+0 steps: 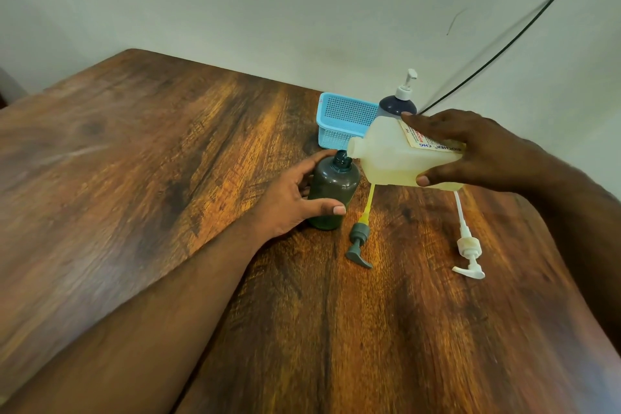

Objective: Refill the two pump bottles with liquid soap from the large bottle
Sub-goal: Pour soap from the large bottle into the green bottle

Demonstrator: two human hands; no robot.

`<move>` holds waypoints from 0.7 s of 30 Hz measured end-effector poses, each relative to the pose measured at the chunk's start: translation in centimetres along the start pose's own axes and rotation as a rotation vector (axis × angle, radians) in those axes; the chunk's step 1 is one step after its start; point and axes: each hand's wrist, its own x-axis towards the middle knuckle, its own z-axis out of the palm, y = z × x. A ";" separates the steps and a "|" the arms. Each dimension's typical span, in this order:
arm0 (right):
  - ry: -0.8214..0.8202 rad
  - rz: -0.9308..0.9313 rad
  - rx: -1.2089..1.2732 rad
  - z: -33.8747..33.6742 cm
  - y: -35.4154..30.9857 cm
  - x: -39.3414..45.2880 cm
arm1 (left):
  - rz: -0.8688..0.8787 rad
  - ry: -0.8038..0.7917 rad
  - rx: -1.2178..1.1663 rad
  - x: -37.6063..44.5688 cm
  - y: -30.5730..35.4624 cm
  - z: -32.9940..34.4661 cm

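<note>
While the right hand tips a translucent plastic jug of yellowish soap over it, left-hand fingers wrap the open dark green pump bottle on the wooden desk; grey pump just beside.

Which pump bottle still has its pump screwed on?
The dark blue bottle at the back beside the blue basket; its white pump is on. The grey-green bottle gripped by the left hand has an open neck.
</note>
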 end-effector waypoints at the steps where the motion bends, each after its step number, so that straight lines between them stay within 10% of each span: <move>1: 0.001 -0.001 -0.001 0.0 0.0 0.0 | 0.000 0.000 0.003 0.0 0.0 0.0; 21: 0.029 -0.041 -0.011 -0.4 -0.7 -0.1 | 0.010 -0.002 -0.025 0.0 -0.2 0.0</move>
